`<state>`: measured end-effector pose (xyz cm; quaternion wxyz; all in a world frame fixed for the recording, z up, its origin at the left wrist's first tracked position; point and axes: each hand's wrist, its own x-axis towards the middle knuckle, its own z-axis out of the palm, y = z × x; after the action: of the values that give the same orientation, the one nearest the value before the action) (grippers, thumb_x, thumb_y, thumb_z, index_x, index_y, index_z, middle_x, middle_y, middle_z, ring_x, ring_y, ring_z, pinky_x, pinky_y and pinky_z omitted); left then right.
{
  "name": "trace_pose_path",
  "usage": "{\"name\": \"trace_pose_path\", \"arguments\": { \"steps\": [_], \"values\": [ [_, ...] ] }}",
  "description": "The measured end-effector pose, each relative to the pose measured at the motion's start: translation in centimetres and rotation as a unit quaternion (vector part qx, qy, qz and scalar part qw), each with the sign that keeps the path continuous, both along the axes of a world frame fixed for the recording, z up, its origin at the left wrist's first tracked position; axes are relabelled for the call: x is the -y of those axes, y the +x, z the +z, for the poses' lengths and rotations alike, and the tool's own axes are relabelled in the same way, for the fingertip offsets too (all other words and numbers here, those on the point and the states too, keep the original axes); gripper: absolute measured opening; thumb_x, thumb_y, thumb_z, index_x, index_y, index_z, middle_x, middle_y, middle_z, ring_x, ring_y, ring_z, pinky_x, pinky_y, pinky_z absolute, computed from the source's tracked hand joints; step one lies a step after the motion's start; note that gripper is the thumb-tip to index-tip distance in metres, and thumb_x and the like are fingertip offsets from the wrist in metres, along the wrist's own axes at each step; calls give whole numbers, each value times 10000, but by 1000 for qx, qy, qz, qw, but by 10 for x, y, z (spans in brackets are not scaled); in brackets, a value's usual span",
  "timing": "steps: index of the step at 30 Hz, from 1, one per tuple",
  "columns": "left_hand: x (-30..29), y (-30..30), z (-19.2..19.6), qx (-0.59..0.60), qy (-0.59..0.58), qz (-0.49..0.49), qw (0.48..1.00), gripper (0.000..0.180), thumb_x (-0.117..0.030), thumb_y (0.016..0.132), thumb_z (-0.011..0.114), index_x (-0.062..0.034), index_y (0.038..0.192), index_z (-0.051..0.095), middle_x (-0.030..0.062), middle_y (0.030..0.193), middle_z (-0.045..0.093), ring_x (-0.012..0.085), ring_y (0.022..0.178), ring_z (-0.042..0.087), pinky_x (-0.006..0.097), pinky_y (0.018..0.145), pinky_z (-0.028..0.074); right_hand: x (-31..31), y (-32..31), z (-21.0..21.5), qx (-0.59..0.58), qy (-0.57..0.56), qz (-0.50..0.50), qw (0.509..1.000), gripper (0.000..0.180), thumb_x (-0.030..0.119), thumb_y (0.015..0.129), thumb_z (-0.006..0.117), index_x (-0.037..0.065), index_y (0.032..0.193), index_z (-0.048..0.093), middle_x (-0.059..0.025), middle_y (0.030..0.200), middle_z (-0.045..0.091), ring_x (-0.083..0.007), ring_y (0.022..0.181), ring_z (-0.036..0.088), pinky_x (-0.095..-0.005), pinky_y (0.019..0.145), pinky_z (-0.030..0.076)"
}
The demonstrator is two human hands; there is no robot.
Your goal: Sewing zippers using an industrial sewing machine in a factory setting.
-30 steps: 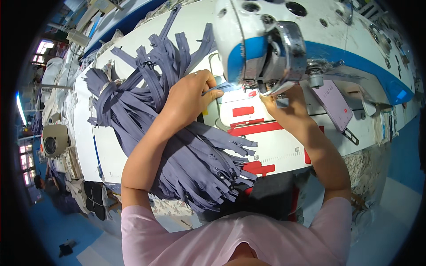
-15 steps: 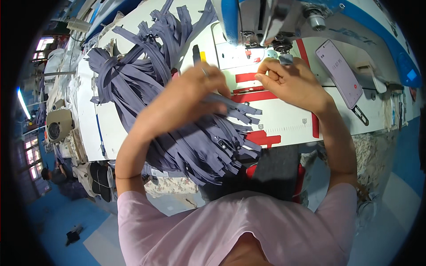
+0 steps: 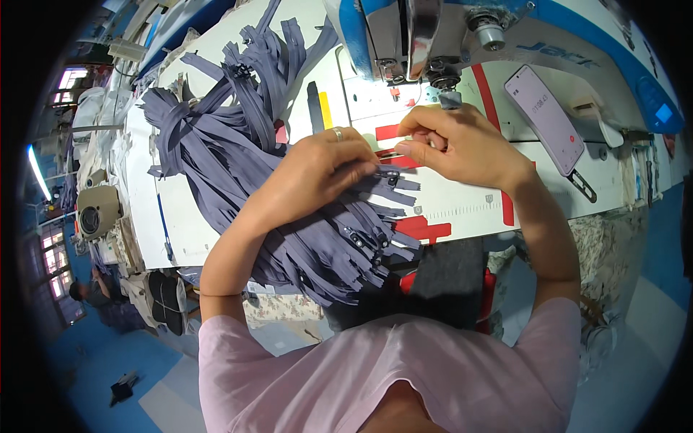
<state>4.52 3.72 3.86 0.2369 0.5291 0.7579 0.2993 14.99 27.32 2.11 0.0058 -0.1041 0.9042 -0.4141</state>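
Observation:
A large bundle of grey-purple zippers lies across the left side of the white sewing table, its cut ends and dark sliders toward the front edge. My left hand rests over the bundle's right side, thumb and fingers closed at a zipper end. Below the presser foot of the sewing machine, my right hand is closed in a pinch; anything within it is too hidden to name. Between both hands lies a small dark and red object, partly covered by fingertips.
Red tape strips mark the white table. A phone lies at the right, near a dark slotted metal piece. Black and yellow strips lie left of the needle plate. Another person is at the far left.
My left hand has come down and right onto the zipper ends, closing its fingers. The right hand has shifted slightly left and down, still pinched. The whole view has shifted a little.

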Motion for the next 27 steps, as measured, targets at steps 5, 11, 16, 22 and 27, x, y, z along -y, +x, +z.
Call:
{"name": "trace_pose_path", "arguments": {
  "steps": [5,11,16,22,27],
  "values": [
    [-10,-4,7,106,-48,124,985,99,-81,981,642,-3,1041,647,57,878,632,103,774,536,264,706,457,17,-1,-14,12,-203,-10,979,254,226,1004,626,17,1144,589,-157,791,702,-241,733,696,-339,656,511],
    [-13,-5,-7,42,83,114,989,120,-76,963,630,-14,1051,578,122,801,617,240,672,591,333,619,447,24,-7,-21,77,-214,-84,970,185,133,1037,568,11,1172,603,-33,863,642,-79,713,557,-237,647,464],
    [-18,3,-14,-168,103,98,975,320,-352,838,784,-54,784,678,84,777,646,263,616,627,381,568,482,27,-4,-28,12,-229,-143,963,148,89,1028,585,7,1143,625,-16,836,638,-71,676,539,-234,612,465],
    [-25,3,-27,-245,184,132,943,224,-230,827,776,-37,805,664,100,873,643,299,752,647,422,643,509,29,-3,-25,-96,-118,-113,982,101,99,1003,606,39,1083,611,-153,801,699,-291,711,708,-353,600,524],
    [-24,1,-28,-70,119,151,979,134,-116,911,708,-1,914,639,125,890,612,268,738,613,352,655,487,27,-3,-33,-119,-133,-112,977,108,99,1005,599,41,1095,602,-149,800,697,-305,720,711,-381,601,520]
  ]
}}
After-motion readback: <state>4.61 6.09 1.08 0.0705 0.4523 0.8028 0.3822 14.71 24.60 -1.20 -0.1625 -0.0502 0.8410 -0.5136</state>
